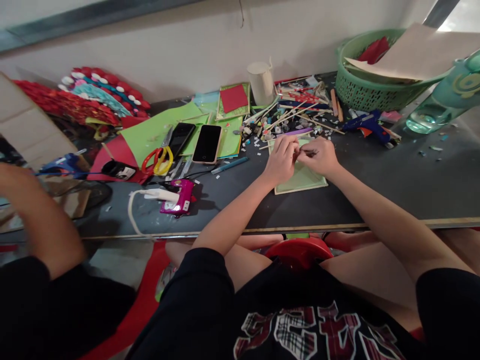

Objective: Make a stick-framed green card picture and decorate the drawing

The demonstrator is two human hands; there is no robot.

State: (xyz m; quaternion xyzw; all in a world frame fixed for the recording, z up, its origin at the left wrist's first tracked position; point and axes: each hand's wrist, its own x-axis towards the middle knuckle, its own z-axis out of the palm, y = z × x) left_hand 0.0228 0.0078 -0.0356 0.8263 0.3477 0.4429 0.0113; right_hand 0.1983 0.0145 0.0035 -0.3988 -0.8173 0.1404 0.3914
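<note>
My left hand (281, 160) and my right hand (321, 156) meet fingertip to fingertip above a pale green panel (300, 181) edged with thin sticks. Both hands are closed in a pinch. Something small and dark shows between the fingertips, too small to name. Just behind the hands lie a purple stick (294, 132) and a pile of thin wooden sticks (290, 117) mixed with small stones and paper scraps.
Left of my hands lie two phones (207, 144), scissors (162, 161), a pen (229, 165) and a purple power adapter (180, 197). A blue glue gun (369, 127), green basket (369, 92) and water bottle (431, 116) stand right. A co-worker's arm (41, 220) is at far left.
</note>
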